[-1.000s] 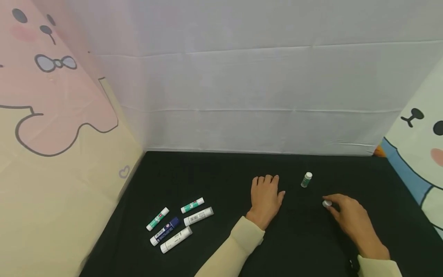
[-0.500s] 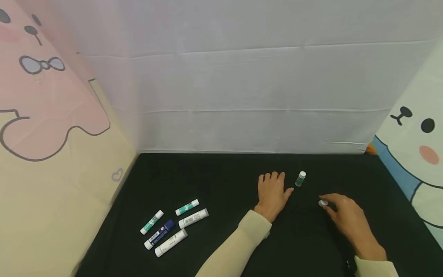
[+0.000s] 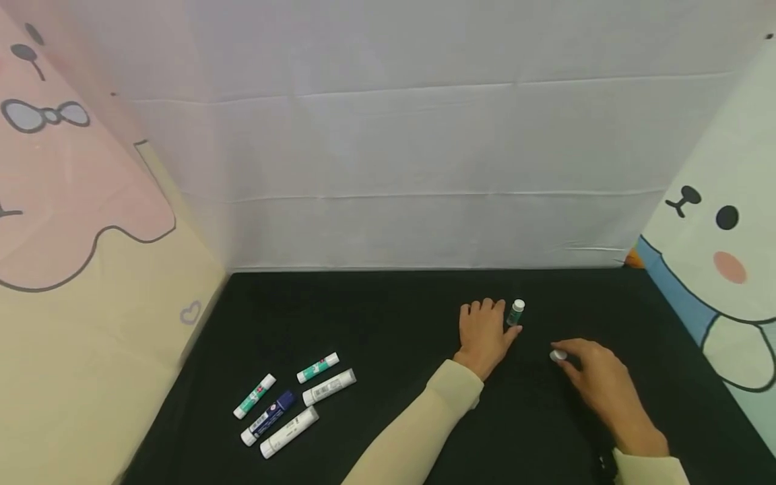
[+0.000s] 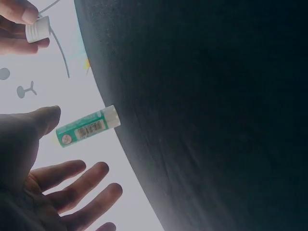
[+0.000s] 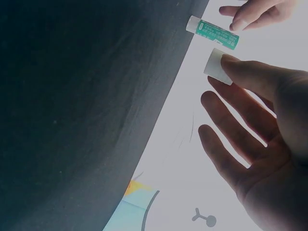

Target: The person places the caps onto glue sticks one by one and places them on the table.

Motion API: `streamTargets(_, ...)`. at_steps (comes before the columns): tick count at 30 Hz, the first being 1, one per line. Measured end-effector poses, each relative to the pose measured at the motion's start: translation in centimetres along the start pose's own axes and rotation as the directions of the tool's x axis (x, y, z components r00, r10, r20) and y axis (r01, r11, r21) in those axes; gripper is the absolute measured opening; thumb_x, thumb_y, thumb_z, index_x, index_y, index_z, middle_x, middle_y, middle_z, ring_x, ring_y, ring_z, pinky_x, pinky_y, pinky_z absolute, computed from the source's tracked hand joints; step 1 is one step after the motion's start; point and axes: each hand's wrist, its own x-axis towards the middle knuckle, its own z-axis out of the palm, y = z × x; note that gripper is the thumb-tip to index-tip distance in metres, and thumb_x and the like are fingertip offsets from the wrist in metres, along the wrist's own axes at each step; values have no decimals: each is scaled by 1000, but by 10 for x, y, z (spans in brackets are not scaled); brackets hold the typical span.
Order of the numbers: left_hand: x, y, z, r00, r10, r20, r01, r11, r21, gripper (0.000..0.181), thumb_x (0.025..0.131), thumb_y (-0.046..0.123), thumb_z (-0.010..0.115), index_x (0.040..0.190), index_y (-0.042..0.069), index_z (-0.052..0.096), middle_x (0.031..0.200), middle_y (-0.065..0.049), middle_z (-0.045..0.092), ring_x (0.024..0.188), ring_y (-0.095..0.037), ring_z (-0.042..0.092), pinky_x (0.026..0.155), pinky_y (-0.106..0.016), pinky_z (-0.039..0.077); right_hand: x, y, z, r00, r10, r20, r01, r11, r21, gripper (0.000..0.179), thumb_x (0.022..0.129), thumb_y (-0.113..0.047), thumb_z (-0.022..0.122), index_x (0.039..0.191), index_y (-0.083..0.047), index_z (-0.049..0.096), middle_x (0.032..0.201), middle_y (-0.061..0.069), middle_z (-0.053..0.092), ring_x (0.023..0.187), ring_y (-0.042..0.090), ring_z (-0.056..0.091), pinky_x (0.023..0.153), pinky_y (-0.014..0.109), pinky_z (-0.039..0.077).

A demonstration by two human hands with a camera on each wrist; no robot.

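A small green-and-white glue stick (image 3: pixel 515 316) is on the black cloth between the hands. Its white end points toward the back in the head view. Right beside it is my left hand (image 3: pixel 482 337), fingers spread and thumb close to the stick (image 4: pixel 85 130). Nothing is gripped in that hand. Off to the right, my right hand (image 3: pixel 600 380) pinches a white cap (image 3: pixel 558 355) between thumb and index finger. In the right wrist view the cap (image 5: pixel 218 67) shows at the fingertips, while the other fingers stay loosely extended.
Several glue sticks lie in a group on the left: two green ones (image 3: pixel 318 368), a blue one (image 3: pixel 267 418) and pale ones (image 3: pixel 289 432). A white fabric wall (image 3: pixel 364 229) closes the back. Printed cartoon cloths (image 3: pixel 121 303) flank the table.
My left hand has moved right and slightly away until its thumb is beside the glue stick. The right hand keeps pinching the white cap, and the head view has turned a little to the right.
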Motion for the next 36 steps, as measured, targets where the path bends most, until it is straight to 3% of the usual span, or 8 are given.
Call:
streamTargets(13, 14, 8, 3, 999, -37, 24, 39, 998, -56, 51, 97, 62, 68, 134, 28, 72, 122, 8, 71, 109, -12, 65, 99, -33, 49, 2, -5, -2, 1000, -13, -14, 13, 1000, -2, 29, 87, 0, 82, 115, 3, 77, 116, 29, 73, 103, 51, 69, 84, 68, 54)
streamTargets(23, 22, 12, 7, 997, -65, 51, 67, 997, -38, 35, 100, 53, 68, 124, 29, 76, 115, 10, 74, 106, -11, 67, 96, -31, 49, 1, -6, -4, 1000, -9, -20, 9, 1000, -3, 29, 87, 0, 82, 115, 3, 77, 116, 29, 73, 102, 50, 70, 84, 67, 54)
streamTargets(30, 21, 15, 8, 998, -34, 49, 37, 997, -70, 25, 101, 46, 70, 117, 28, 78, 107, 12, 77, 98, -9, 71, 94, -28, 50, -2, -5, -4, 999, -15, -32, 16, 1000, 16, 29, 86, 1, 83, 115, 3, 77, 116, 29, 73, 102, 51, 70, 84, 68, 55)
streamTargets(36, 11, 15, 10, 1000, 16, 4, -15, 995, -97, 18, 101, 41, 72, 112, 27, 78, 100, 12, 79, 91, -8, 74, 105, -31, 50, -5, -5, -5, 999, -19, -45, 21, 999, 33, 29, 86, 2, 82, 114, 4, 77, 115, 29, 73, 103, 50, 70, 85, 67, 54)
